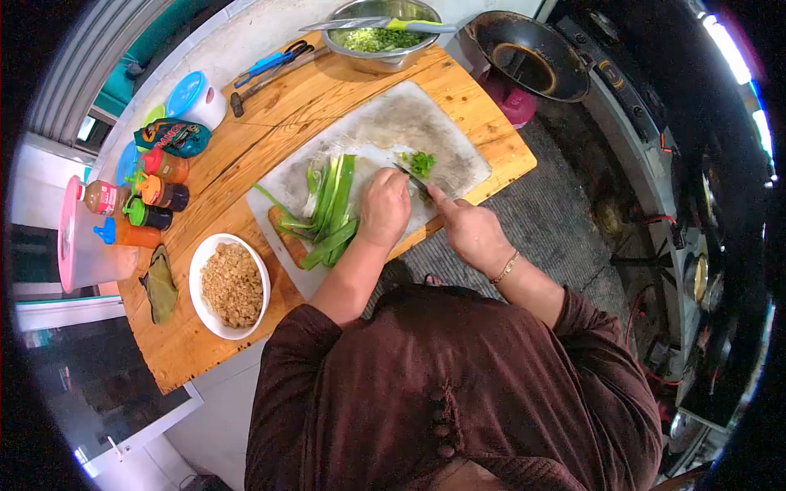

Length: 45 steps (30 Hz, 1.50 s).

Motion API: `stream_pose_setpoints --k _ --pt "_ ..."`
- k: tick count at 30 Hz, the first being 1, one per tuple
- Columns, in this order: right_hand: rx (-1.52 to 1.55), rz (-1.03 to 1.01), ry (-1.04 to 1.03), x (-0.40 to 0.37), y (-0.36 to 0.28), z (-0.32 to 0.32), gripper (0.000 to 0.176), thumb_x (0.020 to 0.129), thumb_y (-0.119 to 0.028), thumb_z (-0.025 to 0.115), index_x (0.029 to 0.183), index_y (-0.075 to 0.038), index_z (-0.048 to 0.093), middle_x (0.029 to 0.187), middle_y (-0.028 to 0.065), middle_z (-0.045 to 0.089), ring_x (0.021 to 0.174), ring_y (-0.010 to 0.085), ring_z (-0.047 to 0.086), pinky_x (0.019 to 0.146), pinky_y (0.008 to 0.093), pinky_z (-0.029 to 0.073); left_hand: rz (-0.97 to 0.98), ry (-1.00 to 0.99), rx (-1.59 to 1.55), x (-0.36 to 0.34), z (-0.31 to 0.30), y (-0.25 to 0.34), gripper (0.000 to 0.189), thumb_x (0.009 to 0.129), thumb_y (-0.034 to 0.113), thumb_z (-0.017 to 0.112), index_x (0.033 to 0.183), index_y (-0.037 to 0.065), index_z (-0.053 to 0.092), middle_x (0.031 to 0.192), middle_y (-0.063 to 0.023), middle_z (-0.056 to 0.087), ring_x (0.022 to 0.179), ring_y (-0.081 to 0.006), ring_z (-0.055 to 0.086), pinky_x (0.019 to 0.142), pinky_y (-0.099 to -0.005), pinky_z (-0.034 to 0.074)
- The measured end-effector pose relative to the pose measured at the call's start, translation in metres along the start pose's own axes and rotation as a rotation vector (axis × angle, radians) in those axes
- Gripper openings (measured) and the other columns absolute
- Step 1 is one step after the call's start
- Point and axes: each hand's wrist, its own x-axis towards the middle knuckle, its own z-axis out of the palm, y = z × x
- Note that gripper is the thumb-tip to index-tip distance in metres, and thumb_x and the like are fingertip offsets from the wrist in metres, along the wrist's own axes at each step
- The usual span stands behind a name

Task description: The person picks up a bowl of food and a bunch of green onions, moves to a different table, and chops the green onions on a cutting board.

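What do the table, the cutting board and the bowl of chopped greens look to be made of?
Table: wood, perhaps varnished; grain shows under a slight sheen.
Cutting board: probably white plastic, fairly matte; pale with grey stains, no visible grain.
Bowl of chopped greens: metal, likely stainless steel, polished; silvery wall with bright reflections.

Wide head view, facing down over table [225, 190].

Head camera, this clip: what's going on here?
A person is at a cutting board. The right hand holds a knife, its blade next to a small pile of chopped greens. The left hand is curled between the blade and some long green leaves; what its fingers grip is hidden. A second knife lies across a metal bowl holding more chopped greens.
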Motion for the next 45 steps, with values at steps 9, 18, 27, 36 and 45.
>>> stream_pose_setpoints --k 9,18,27,36,45 --pt "0.102 -0.064 -0.055 0.009 0.021 -0.019 0.055 0.096 -0.013 0.052 0.150 -0.015 0.043 0.098 0.0225 0.067 0.084 0.0421 0.068 0.078 0.0496 0.055 0.020 -0.031 0.073 -0.002 -0.012 0.022 0.019 0.082 0.007 0.067 0.098 -0.003 0.069 0.095 -0.0181 0.062 0.091 -0.0379 0.062 0.082 -0.0455 0.051" --pt "-0.093 -0.175 -0.109 0.009 0.022 -0.016 0.063 0.090 -0.010 0.054 0.151 -0.015 0.042 0.097 0.0210 0.066 0.080 0.0402 0.068 0.072 0.0484 0.056 0.003 -0.030 0.081 -0.001 -0.005 0.009 0.008 0.080 0.000 0.066 0.087 -0.002 0.067 0.093 -0.0177 0.064 0.089 -0.0389 0.063 0.077 -0.0464 0.052" --pt "0.093 -0.250 -0.106 0.043 0.045 -0.012 0.057 0.094 -0.011 0.052 0.150 -0.015 0.044 0.091 0.0203 0.067 0.079 0.0392 0.068 0.072 0.0477 0.056 0.047 0.067 0.117 -0.006 -0.004 0.020 0.014 0.075 -0.005 0.064 0.087 -0.002 0.068 0.091 -0.0173 0.064 0.087 -0.0380 0.062 0.081 -0.0458 0.051" --pt "-0.176 -0.245 -0.091 0.013 0.025 -0.019 0.063 0.090 -0.008 0.053 0.151 -0.017 0.043 0.093 0.0193 0.066 0.074 0.0379 0.068 0.068 0.0480 0.056 -0.068 0.062 0.130 -0.002 0.001 0.012 0.008 0.076 -0.002 0.064 0.083 0.000 0.066 0.086 -0.0168 0.063 0.085 -0.0388 0.062 0.079 -0.0471 0.050" --pt "0.023 -0.272 -0.069 0.053 0.026 -0.009 0.057 0.091 -0.010 0.055 0.147 -0.016 0.050 0.084 0.0233 0.067 0.076 0.0394 0.068 0.068 0.0486 0.054 0.003 0.146 0.186 -0.013 -0.005 0.027 0.015 0.077 -0.005 0.062 0.091 -0.002 0.069 0.092 -0.0191 0.063 0.085 -0.0376 0.061 0.077 -0.0453 0.052"
